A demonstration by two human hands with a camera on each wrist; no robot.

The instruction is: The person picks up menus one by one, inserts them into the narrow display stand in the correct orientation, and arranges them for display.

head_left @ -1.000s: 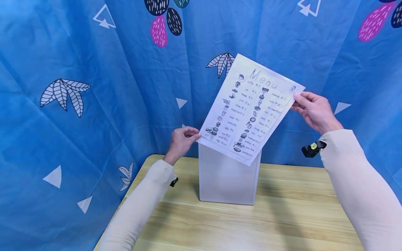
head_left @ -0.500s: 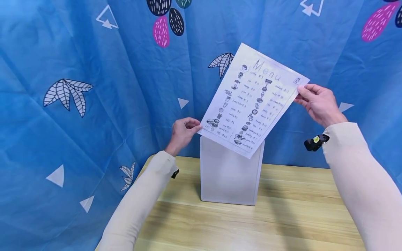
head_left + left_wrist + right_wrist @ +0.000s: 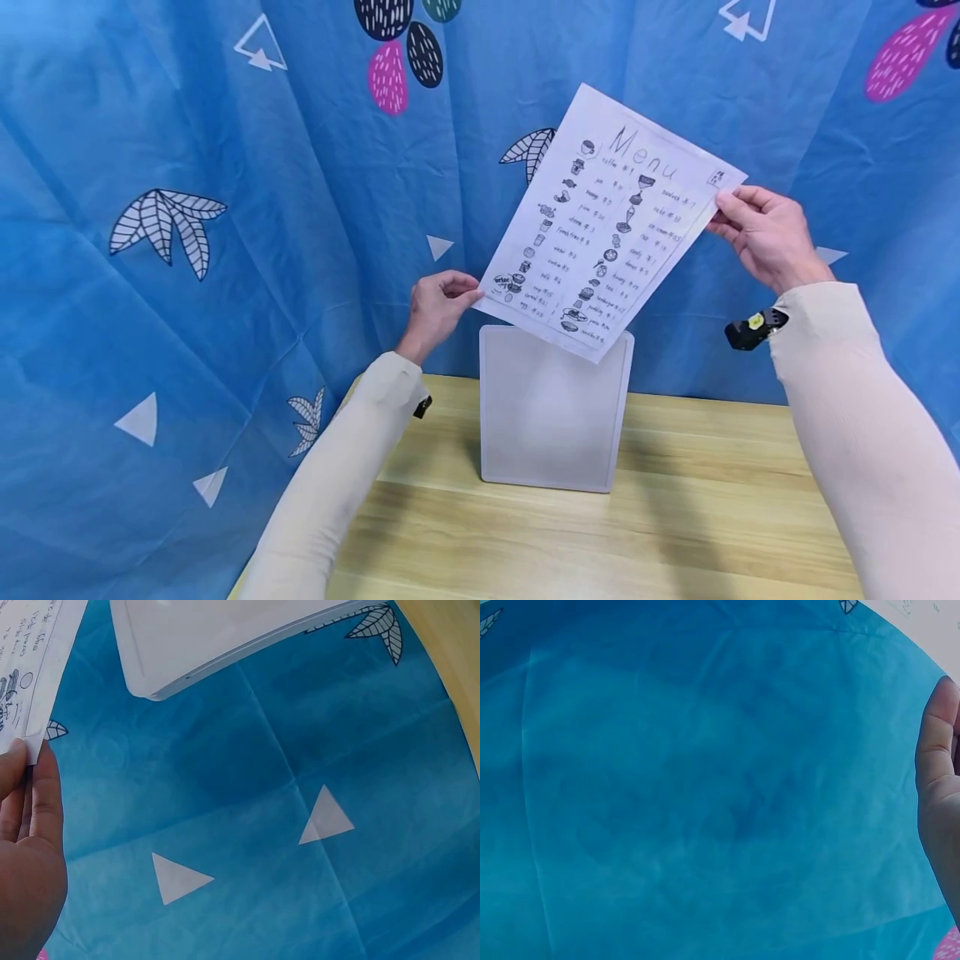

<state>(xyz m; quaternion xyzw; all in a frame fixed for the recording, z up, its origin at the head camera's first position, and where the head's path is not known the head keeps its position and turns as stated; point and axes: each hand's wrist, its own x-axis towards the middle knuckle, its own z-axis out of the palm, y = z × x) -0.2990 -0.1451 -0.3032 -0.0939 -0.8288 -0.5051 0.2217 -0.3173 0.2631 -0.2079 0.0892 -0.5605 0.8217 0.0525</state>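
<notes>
A white paper menu (image 3: 611, 225), with a handwritten title, small food drawings and prices, hangs tilted in the air in the head view. My left hand (image 3: 438, 310) pinches its lower left corner between thumb and fingers; the left wrist view shows this hand (image 3: 30, 840) at the left edge with the paper corner (image 3: 45, 682). My right hand (image 3: 768, 237) pinches the sheet near its upper right corner. Only part of that hand (image 3: 941, 772) shows in the right wrist view. Behind and below the menu stands a pale upright board (image 3: 551, 417), its top edge partly covered by the paper.
The board stands on a light wooden table (image 3: 720, 483). A blue patterned curtain (image 3: 247, 275) hangs behind the table and along its left side. Dark wrist cameras (image 3: 753, 331) sit at the cuffs of both pale sleeves (image 3: 847, 417).
Both hands have risen a little with the menu, which has also shifted slightly right. More of the board's upper part now shows beneath the paper. The pinches look the same.
</notes>
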